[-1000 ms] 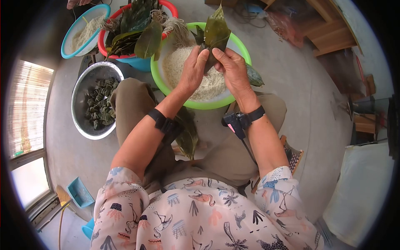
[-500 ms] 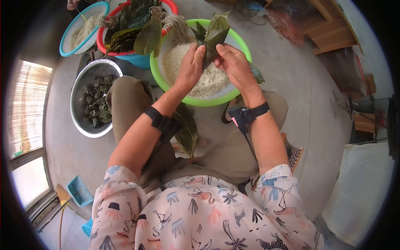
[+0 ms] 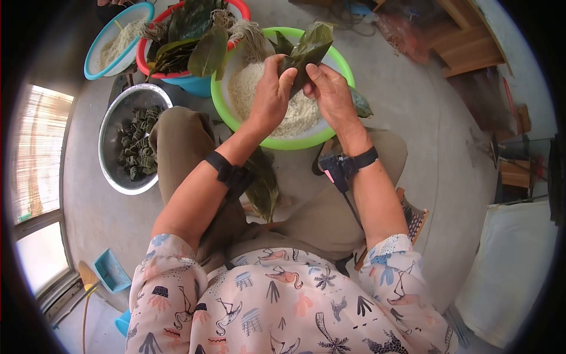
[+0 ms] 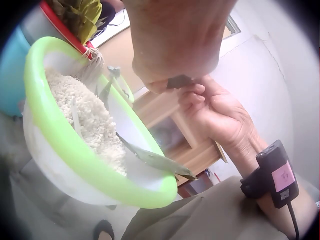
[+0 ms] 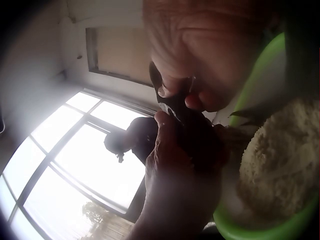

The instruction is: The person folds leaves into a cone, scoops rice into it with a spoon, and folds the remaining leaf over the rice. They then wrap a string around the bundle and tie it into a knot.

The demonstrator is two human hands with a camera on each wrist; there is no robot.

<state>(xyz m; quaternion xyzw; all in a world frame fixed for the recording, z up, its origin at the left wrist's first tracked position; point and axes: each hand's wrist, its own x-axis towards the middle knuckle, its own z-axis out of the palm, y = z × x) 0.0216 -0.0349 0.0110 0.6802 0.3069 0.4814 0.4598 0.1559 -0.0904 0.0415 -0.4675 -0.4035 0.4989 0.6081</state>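
Over a white basin with a green rim [image 3: 283, 144], both hands hold broad dark green leaves [image 3: 309, 50]. My left hand [image 3: 272, 97] pinches their left side, its thumb toward me. On the right side, my right hand [image 3: 335, 100] grips with its thumb on the near face and fingers curled behind. The leaf tips stick up beyond the fingers. White rice [image 3: 250, 88] is heaped in the basin below. In the left wrist view, the rice [image 4: 87, 120] shows beside the hands, and another leaf [image 4: 155, 161] lies across the rim. Whatever the leaves may enclose is hidden.
A red-rimmed tub [image 3: 247, 10] holds leaves and string [image 3: 250, 38]. Left of it stands a blue-rimmed basin [image 3: 89, 62] of rice. By the left knee, a metal bowl [image 3: 106, 162] contains several leaf-wrapped, tied zongzi [image 3: 138, 141]. A wooden cabinet [image 3: 463, 35] stands far right.
The leaves' upper ends have tipped to the right and lean over more than before. Both hands keep their hold and stay above the basin, with small finger shifts.
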